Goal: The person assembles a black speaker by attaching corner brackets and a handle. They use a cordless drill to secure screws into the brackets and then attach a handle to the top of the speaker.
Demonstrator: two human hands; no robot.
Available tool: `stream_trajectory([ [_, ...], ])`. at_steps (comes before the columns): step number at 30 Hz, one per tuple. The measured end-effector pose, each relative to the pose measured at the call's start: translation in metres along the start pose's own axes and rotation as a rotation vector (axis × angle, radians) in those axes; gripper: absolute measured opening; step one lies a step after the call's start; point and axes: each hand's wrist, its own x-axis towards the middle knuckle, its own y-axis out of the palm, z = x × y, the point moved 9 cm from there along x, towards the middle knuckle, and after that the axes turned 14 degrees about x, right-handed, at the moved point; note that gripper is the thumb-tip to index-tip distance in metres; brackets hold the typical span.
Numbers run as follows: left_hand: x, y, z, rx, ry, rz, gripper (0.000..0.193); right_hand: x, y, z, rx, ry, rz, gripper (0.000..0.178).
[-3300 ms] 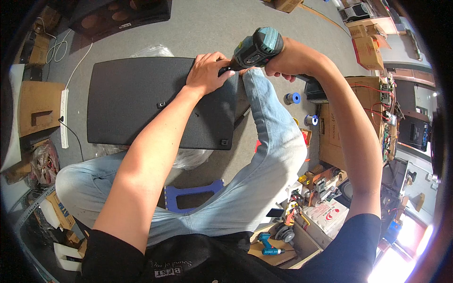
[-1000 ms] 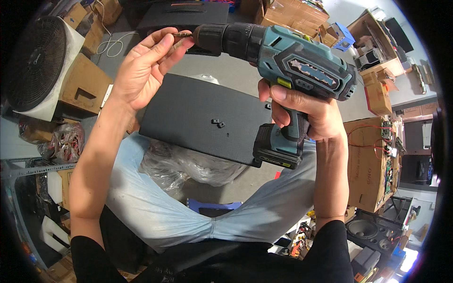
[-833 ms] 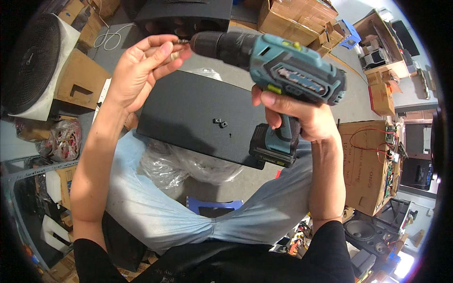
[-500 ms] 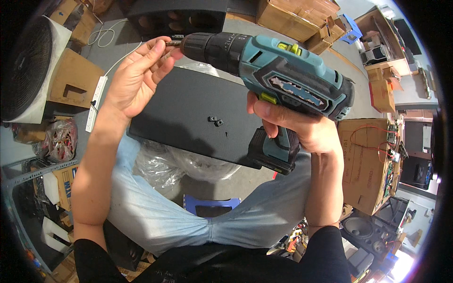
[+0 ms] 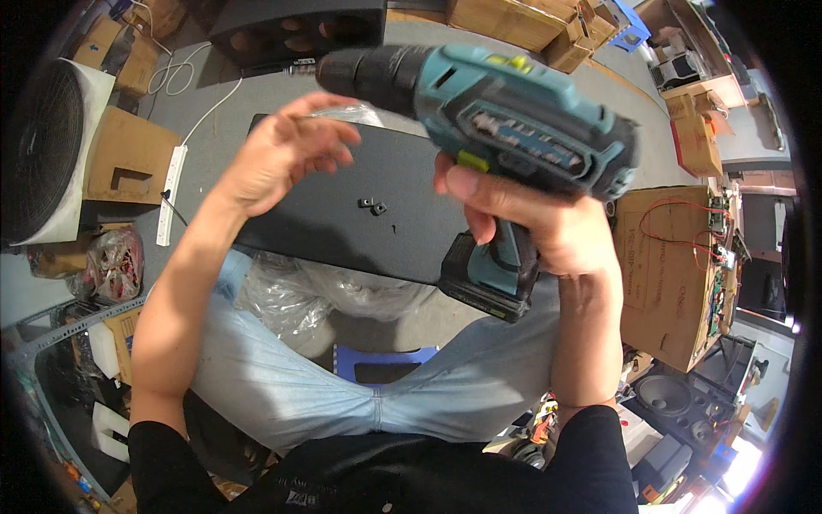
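Note:
A teal and black cordless drill (image 5: 505, 120) is held up by my right hand (image 5: 539, 214), whose fingers wrap its grip above the black battery. Its chuck points left, with a short metal bit (image 5: 301, 71) sticking out of it. My left hand (image 5: 287, 150) hovers below and left of the bit, fingers apart and slightly blurred, with nothing visible in them. Beneath both hands lies a dark grey textured panel or box (image 5: 334, 223). On its top rest two small black fittings (image 5: 373, 206) and a tiny dark screw-like piece (image 5: 394, 229).
Clear plastic wrapping (image 5: 334, 291) bunches beside the panel near my knees. A white power strip (image 5: 171, 193) lies at left, near a round black speaker grille (image 5: 43, 150). A black cabinet with round openings (image 5: 300, 34) stands ahead; a large cardboard box (image 5: 659, 274) stands right.
My left hand has let go of the bit at the chuck and dropped below it, fingers spreading. The drill has shifted slightly up and left in my right hand.

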Motion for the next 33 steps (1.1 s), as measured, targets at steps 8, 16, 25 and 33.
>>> stream_trajectory([
  [8, 0.015, 0.06, 0.101, 1.513, 0.333, 0.035, 0.038, 0.004, -0.028, 0.045, 0.096, -0.234, -0.072, 0.057],
  [16, 0.034, 0.07, 0.095, 1.078, 0.116, 0.006, 0.029, -0.005, -0.057, 0.045, 0.139, -0.235, -0.174, 0.055],
  [25, 0.0, 0.058, 0.036, 0.186, 0.083, -0.087, 0.028, -0.017, -0.084, 0.059, 0.306, -0.355, -0.243, 0.05],
  [33, -0.04, -0.155, 0.098, 0.66, -0.079, -0.427, 0.031, -0.025, -0.074, 0.033, 0.45, -0.299, -0.152, 0.067],
])
